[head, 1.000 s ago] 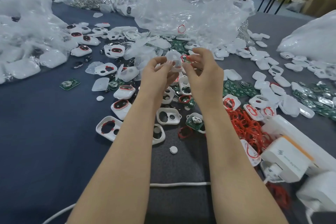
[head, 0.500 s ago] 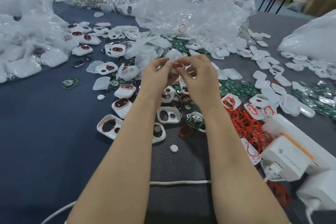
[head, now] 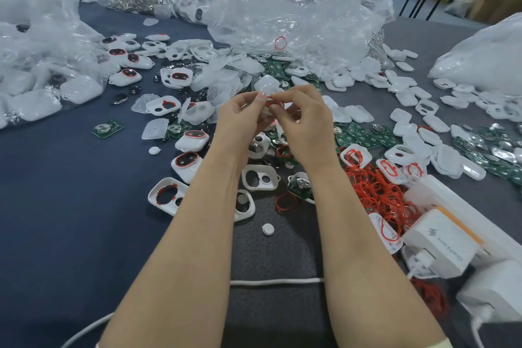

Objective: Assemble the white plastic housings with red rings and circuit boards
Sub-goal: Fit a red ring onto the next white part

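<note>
My left hand (head: 243, 118) and my right hand (head: 303, 121) meet above the middle of the table. Between their fingertips sits a white plastic housing (head: 267, 114), mostly hidden by the fingers. My left hand grips it while my right hand's fingertips pinch a red ring (head: 273, 101) against its top. Below the hands lie several empty white housings (head: 260, 176), a loose red ring (head: 286, 202) and a green circuit board (head: 299, 186). A heap of red rings (head: 375, 195) lies to the right.
Clear plastic bags (head: 282, 8) pile up at the back and at the left (head: 34, 65). More white housings and green boards (head: 480, 147) spread to the right. White chargers on a power strip (head: 440, 243) sit at the near right, and a white cable (head: 276, 281) crosses under my forearms.
Both hands have lowered a little toward me with the housing. The red ring, first held off at the right fingertips, now lies on the housing's top under my right fingers.
</note>
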A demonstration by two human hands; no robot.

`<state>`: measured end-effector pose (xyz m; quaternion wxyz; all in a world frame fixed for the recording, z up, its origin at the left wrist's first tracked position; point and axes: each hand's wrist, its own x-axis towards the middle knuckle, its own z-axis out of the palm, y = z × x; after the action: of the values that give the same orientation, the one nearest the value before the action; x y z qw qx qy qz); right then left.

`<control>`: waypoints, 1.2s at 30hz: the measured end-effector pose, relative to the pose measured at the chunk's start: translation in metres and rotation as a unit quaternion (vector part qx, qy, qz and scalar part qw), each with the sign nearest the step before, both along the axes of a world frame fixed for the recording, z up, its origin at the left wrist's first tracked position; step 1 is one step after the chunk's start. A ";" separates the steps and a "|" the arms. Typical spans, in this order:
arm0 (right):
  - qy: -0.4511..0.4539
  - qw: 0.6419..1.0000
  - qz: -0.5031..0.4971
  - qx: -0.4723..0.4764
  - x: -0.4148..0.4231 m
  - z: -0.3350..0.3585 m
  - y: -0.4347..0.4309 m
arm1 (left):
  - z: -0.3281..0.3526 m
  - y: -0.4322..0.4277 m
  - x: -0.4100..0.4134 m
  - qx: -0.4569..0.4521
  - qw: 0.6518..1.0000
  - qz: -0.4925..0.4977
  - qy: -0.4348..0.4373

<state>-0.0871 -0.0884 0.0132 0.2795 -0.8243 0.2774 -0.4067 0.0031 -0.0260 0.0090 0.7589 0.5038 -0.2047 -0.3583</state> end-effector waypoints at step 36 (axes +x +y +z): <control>-0.081 0.986 -0.092 0.111 0.006 -0.007 0.000 | -0.006 -0.002 -0.002 0.007 0.999 0.004 -0.031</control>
<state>-0.0813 -0.0883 0.0064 0.3526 -0.7233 0.3722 -0.4626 0.0011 -0.0283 0.0034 0.7502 0.5208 -0.2231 -0.3409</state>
